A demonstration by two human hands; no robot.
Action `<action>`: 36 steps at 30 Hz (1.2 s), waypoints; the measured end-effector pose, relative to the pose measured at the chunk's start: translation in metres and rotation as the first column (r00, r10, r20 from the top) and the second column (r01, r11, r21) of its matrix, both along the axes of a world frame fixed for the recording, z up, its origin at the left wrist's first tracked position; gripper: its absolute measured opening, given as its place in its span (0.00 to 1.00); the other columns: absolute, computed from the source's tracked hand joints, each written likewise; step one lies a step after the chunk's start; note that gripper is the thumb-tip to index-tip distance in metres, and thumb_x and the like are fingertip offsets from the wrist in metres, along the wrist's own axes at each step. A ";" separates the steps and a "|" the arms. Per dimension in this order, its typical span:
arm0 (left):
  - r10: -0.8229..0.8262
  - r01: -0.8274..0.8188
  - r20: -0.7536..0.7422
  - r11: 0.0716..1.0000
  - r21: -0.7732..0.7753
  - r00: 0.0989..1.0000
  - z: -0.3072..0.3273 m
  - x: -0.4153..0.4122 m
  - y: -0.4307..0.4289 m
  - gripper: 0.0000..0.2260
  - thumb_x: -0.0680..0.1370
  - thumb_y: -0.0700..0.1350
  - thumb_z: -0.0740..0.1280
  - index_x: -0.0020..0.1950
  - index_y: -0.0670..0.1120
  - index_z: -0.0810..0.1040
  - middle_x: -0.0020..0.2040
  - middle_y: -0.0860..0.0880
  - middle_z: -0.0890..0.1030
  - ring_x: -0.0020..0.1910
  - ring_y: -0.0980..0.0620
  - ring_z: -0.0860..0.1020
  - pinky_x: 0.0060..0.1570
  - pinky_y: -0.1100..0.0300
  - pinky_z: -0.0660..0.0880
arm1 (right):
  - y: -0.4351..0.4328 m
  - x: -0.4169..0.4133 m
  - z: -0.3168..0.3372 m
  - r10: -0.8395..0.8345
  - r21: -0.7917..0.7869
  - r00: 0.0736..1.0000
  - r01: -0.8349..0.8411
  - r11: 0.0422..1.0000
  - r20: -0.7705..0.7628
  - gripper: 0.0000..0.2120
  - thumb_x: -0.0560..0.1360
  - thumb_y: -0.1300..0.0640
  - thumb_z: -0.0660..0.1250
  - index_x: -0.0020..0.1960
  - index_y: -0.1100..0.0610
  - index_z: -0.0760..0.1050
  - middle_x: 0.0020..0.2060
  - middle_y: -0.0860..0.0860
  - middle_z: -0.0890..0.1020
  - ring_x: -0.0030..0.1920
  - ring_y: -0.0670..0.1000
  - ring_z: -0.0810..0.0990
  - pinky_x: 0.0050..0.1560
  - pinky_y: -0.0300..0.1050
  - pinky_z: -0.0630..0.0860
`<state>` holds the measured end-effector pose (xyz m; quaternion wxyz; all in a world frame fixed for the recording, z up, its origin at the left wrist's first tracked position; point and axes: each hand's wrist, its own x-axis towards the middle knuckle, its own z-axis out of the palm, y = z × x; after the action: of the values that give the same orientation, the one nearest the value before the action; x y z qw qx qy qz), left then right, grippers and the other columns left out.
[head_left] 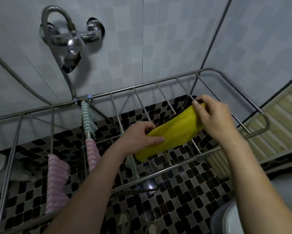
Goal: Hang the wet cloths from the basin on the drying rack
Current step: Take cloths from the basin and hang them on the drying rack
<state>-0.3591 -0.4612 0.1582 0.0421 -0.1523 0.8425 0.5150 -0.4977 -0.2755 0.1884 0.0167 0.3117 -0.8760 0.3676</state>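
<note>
Yellow cloth (pixel 174 132): held above the right section of the drying rack (pixel 207 70), stretched between both hands; its lower end droops over the rods near the front rail.
Left hand (pixel 138 137): grip closed on the lower left edge of the yellow cloth, thumb on top, fingers curled underneath.
Right hand (pixel 212 115): grip pinched shut on the upper right corner of the yellow cloth, thumb and forefinger meeting at the edge, just above a rod.
Drying rack: steel frame with parallel rods, standing against the tiled wall (pixel 158 39).
Wide pink cloth (pixel 56 181): zigzag pattern, hanging over a rod at the left section.
Narrow pink cloth (pixel 92 153): draped on the next rod to the right.
Upper green cloth (pixel 88 117): zigzag pattern, draped on the same rod, farther back.
Lower green cloth (pixel 133 168): hanging below the left forearm, partly hidden.
Shower mixer (pixel 74 43): chrome, mounted on the wall above the rack, with a metal hose (pixel 57 16) looping from it.
Floor (pixel 175 200): black and grey mosaic tiles, seen through the rods.
Basin (pixel 233 220): only a pale rim shows at the lower right; contents cannot be determined.
</note>
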 end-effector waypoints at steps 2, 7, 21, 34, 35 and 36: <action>-0.005 0.007 -0.041 0.998 0.055 0.999 0.008 0.003 -0.004 0.08 0.71 0.51 0.75 0.41 0.51 0.78 0.41 0.49 0.81 0.41 0.52 0.80 0.40 0.55 0.78 | 0.008 0.001 0.009 0.003 0.009 0.998 -0.003 1.000 -0.063 0.09 0.82 0.49 0.59 0.49 0.53 0.74 0.31 0.48 0.75 0.31 0.45 0.73 0.29 0.44 0.66; 0.018 0.063 -0.164 0.877 0.476 0.986 0.018 0.014 -0.016 0.11 0.72 0.48 0.74 0.49 0.46 0.77 0.45 0.47 0.80 0.45 0.46 0.80 0.44 0.48 0.78 | 0.024 0.005 0.027 0.021 0.045 0.988 -0.014 0.999 -0.152 0.12 0.82 0.48 0.55 0.49 0.55 0.70 0.29 0.48 0.73 0.30 0.50 0.72 0.30 0.48 0.66; 0.413 -0.430 0.159 0.898 0.091 0.897 -0.057 -0.009 -0.007 0.14 0.80 0.44 0.65 0.65 0.47 0.70 0.48 0.52 0.74 0.42 0.56 0.75 0.39 0.60 0.75 | -0.023 -0.030 -0.083 -0.060 0.285 0.942 -0.039 0.958 0.330 0.10 0.81 0.50 0.61 0.43 0.53 0.69 0.33 0.49 0.73 0.32 0.49 0.73 0.30 0.42 0.64; 0.438 -0.388 -0.019 0.773 -0.502 0.899 -0.086 -0.036 -0.029 0.13 0.80 0.47 0.62 0.64 0.47 0.74 0.53 0.45 0.80 0.49 0.45 0.78 0.41 0.56 0.71 | -0.056 -0.039 -0.127 -0.155 0.171 0.942 0.107 0.979 0.298 0.12 0.81 0.56 0.59 0.61 0.58 0.74 0.40 0.51 0.78 0.31 0.49 0.75 0.30 0.45 0.73; 0.431 -0.385 -0.028 0.774 -0.503 0.902 -0.087 -0.037 -0.029 0.13 0.80 0.47 0.62 0.64 0.46 0.74 0.54 0.45 0.80 0.50 0.45 0.78 0.42 0.57 0.71 | -0.057 -0.040 -0.129 -0.150 0.169 0.938 0.101 0.980 0.313 0.13 0.81 0.56 0.59 0.64 0.58 0.73 0.41 0.52 0.79 0.31 0.49 0.75 0.30 0.45 0.73; 0.426 -0.384 -0.034 0.775 -0.503 0.904 -0.088 -0.040 -0.030 0.13 0.81 0.46 0.61 0.64 0.45 0.74 0.54 0.45 0.80 0.51 0.45 0.78 0.43 0.57 0.70 | -0.059 -0.041 -0.132 -0.145 0.176 0.934 0.091 0.980 0.325 0.16 0.81 0.56 0.59 0.67 0.58 0.71 0.42 0.53 0.80 0.31 0.49 0.75 0.30 0.45 0.72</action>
<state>-0.3987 -0.4915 0.0704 -0.0759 -0.3565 0.8911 0.2702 -0.5387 -0.3346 0.0564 -0.1358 0.1914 -0.9095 0.3432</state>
